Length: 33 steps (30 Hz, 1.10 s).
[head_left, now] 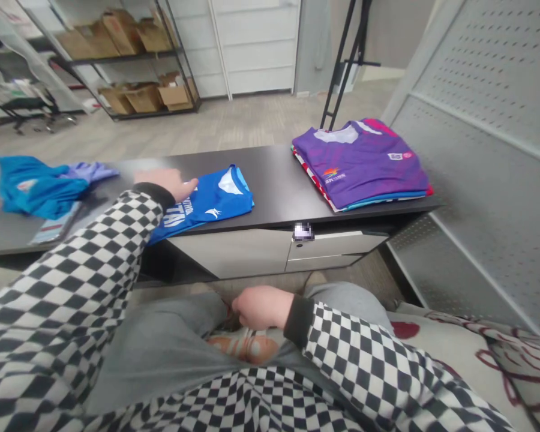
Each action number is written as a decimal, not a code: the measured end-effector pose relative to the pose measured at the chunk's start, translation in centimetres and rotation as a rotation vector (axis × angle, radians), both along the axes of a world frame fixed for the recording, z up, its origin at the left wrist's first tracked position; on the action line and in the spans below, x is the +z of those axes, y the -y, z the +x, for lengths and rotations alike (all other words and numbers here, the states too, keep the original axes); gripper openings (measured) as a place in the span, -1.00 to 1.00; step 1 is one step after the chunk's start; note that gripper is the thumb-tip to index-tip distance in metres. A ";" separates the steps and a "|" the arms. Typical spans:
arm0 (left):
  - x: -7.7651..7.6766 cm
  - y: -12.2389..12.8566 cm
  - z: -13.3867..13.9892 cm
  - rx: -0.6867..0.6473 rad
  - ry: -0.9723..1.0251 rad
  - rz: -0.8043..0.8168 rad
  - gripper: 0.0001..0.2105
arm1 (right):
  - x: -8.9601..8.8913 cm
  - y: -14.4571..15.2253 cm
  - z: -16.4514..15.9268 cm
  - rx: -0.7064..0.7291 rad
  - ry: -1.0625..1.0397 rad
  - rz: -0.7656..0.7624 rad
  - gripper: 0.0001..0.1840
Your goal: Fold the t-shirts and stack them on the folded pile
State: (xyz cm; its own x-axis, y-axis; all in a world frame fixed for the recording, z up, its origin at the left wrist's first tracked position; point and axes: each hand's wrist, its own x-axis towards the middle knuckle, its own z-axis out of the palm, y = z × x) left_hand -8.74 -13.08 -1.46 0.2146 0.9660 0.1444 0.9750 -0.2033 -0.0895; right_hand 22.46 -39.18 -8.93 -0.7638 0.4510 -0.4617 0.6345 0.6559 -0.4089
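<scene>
A blue folded jersey (209,201) with white lettering lies on the dark tabletop in front of me. My left hand (162,181) rests over its left part, palm down, with the thumb stretched out to the right; the other fingertips are hard to make out. Above my lap hangs my right hand (263,306), its fingers curled in and nothing visible in them. To the right sits a stack of folded jerseys, a purple jersey (364,162) on top. Crumpled at the left end is a brighter blue garment (45,186), beside a lilac cloth (90,172).
The dark table (274,174) has a cabinet with drawers (328,249) beneath. A flat plastic-looking packet (56,228) lies at the left. A perforated grey panel (490,138) stands on the right. Behind are a shelf with cardboard boxes (121,33) and an office chair (18,90).
</scene>
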 end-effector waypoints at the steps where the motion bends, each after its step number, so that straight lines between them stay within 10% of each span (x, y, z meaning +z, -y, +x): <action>1: 0.0 1.4 0.0 -0.044 -0.018 -0.009 -0.21 | -0.1 0.3 -0.1 0.020 -0.004 -0.016 -0.66; 5: -2.4 5.1 1.7 -0.272 -0.003 -0.172 -0.23 | -1.1 1.0 -1.1 0.105 -0.004 -0.050 -0.64; 10: -4.2 4.6 5.8 0.064 0.065 -0.184 -0.21 | -2.6 0.5 -2.0 0.137 0.030 -0.087 -0.61; 15: -1.4 1.7 9.0 0.345 0.208 -0.290 0.00 | -1.9 0.1 -1.8 0.088 0.090 -0.045 -0.60; 19: 0.2 1.1 8.0 0.192 0.230 -0.122 -0.05 | -0.9 0.2 -1.5 0.076 0.114 -0.066 -0.55; 23: -1.6 2.5 7.0 -0.094 0.094 -0.145 -0.20 | -0.7 0.3 -1.5 0.074 0.078 -0.083 -0.53; 33: -3.5 3.8 10.9 0.161 0.160 -0.223 -0.08 | -2.6 0.4 -2.1 0.120 0.073 -0.069 -0.57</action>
